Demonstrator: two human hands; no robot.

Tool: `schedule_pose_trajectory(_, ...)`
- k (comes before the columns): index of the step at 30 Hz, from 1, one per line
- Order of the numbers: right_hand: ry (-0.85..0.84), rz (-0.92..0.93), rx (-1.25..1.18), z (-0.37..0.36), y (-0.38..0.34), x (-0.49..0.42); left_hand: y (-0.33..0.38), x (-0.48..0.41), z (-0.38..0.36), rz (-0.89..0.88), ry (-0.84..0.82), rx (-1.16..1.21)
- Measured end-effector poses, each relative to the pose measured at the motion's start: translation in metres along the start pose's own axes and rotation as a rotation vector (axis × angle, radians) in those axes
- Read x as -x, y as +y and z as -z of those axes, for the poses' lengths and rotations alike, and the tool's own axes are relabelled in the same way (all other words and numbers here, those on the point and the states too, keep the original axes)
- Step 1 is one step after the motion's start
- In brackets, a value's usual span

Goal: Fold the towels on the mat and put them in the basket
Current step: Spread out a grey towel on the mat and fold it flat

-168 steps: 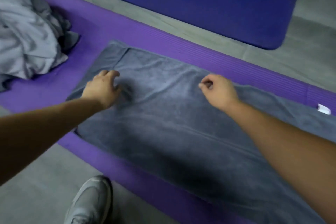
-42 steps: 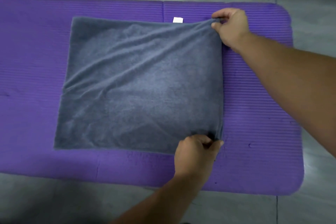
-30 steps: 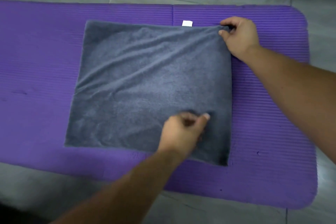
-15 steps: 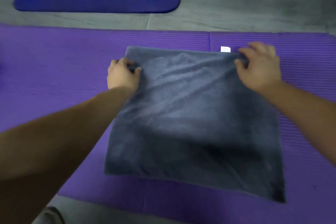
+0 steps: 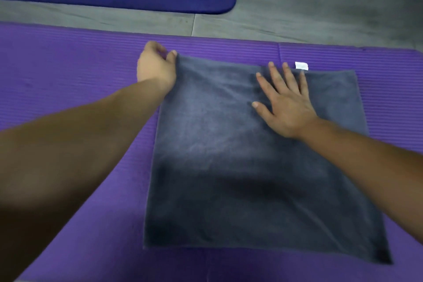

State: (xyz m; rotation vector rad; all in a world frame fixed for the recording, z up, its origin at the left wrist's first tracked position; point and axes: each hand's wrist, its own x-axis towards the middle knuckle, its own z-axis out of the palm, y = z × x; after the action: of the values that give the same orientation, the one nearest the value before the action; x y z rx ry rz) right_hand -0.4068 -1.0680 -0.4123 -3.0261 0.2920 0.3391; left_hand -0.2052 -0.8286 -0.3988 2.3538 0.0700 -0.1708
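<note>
Right hand (image 5: 286, 107) has released the towel (image 5: 229, 167) and now rests flat on it, fingers spread; left hand (image 5: 155, 68) pinches its upper-left corner. Towel lies centre-frame on the purple mat (image 5: 68, 71).

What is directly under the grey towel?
The purple mat, showing on every side of the grey towel. A white tag peeks out at the far edge. The covered area itself is hidden.

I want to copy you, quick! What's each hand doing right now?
Left hand: closed, gripping the grey towel's far left corner.
Right hand: open, flat on the towel.
</note>
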Motion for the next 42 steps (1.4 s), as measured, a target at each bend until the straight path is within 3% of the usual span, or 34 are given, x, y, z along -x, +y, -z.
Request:
schedule_pose_trajectory(3, -0.022, 0.032, -0.02, -0.007, -0.022, 0.0, -0.003, 0.036, 0.002, -0.262, -0.007, -0.174)
schedule_pose_trajectory(6, -0.006, 0.004, -0.011, -0.014, -0.026, -0.001, -0.022, 0.093, -0.005, -0.54, -0.238, -0.463)
schedule_pose_trajectory(8, -0.018, -0.002, -0.016, -0.011, -0.025, -0.003, -0.038, 0.109, -0.014, -0.555, -0.355, -0.629)
schedule_pose_trajectory(12, 0.008, 0.083, 0.012, -0.016, -0.036, 0.025, -0.053, 0.096, -0.018, -0.582, -0.334, -0.775)
schedule_pose_trajectory(19, -0.115, 0.103, 0.014, -0.016, -0.03, 0.048, -0.055, 0.103, -0.008, -0.505, -0.328, -0.752)
schedule_pose_trajectory(23, -0.016, 0.122, -0.129, -0.006, -0.036, 0.053, -0.088, 0.145, 0.022, -0.357, -0.283, -0.584)
schedule_pose_trajectory(25, 0.049, 0.25, -0.134, -0.001, -0.043, 0.07, -0.107, 0.174, 0.046, -0.476, -0.26, -0.612)
schedule_pose_trajectory(27, 0.12, 0.393, -0.199, 0.0, -0.051, 0.101, -0.119, 0.198, 0.069, -0.75, -0.274, -0.582)
schedule_pose_trajectory(30, 0.051, 0.521, -0.4, -0.008, -0.058, 0.167, -0.123, 0.231, 0.085, -1.057, -0.525, -0.395)
schedule_pose_trajectory(33, -0.049, 0.496, -0.443, -0.03, -0.053, 0.221, -0.128, 0.247, 0.08, -1.151, -0.702, -0.377)
schedule_pose_trajectory(36, -0.093, 0.378, -0.447, -0.045, -0.046, 0.244, -0.137, 0.25, 0.08, -1.102, -0.708, -0.402)
schedule_pose_trajectory(38, -0.102, 0.33, -0.451, -0.045, -0.05, 0.246, -0.138, 0.248, 0.082, -0.986, -0.598, -0.406)
schedule_pose_trajectory(42, -0.085, 0.27, -0.447, -0.02, -0.065, 0.225, -0.131, 0.225, 0.08, -0.374, -0.229, -0.425)
